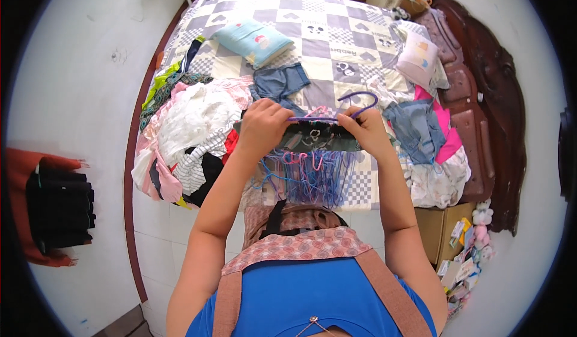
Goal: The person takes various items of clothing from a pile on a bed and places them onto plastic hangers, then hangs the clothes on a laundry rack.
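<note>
A purple clothes hanger [312, 119] is stretched between my two hands above the near edge of the bed. Its left part and a dark patterned garment [299, 143] are held in my left hand [266, 123]. My right hand [368, 129] pinches the hanger near its hook, which curves up and to the left. The garment hangs below the bar, its shape partly hidden by my hands. Beneath it, a heap of thin blue and purple hangers [318, 184], with a few pink ones, lies on the patterned bedsheet [360, 186].
To the left is a big pile of mixed clothes [194, 116]. Denim shorts [281, 82] and a light blue pillow [252, 42] lie beyond my hands. Denim clothing [417, 129] rests at right near the padded headboard [466, 125]. A cardboard box [439, 229] stands below the bed's right corner.
</note>
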Motion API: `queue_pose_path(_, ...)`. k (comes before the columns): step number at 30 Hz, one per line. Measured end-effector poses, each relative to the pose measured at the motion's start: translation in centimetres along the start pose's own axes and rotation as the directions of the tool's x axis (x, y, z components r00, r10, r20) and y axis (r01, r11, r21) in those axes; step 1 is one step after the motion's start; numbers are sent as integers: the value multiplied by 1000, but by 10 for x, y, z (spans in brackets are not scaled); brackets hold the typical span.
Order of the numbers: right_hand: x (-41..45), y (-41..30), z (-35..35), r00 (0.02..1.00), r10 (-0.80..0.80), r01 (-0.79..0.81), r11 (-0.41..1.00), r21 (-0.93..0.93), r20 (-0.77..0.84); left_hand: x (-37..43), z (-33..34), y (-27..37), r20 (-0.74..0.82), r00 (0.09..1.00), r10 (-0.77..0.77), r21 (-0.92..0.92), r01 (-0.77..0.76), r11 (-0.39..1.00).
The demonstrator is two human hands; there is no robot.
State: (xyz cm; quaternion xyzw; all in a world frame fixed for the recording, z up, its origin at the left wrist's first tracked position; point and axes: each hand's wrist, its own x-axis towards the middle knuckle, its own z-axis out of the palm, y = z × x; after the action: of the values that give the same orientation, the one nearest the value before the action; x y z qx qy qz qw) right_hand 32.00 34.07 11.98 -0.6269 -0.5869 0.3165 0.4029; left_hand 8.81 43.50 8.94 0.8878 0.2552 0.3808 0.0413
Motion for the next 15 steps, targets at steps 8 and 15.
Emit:
queue_pose_path(8,-50,71,-53,980,55,-41,996,77,-192,6,28,40,95,993,-71,-29,74,997)
queue_pose_path(15,-99,104,-15,947,107,-98,994,46,-304,5,81,138,233,961,-151,-376,233,897)
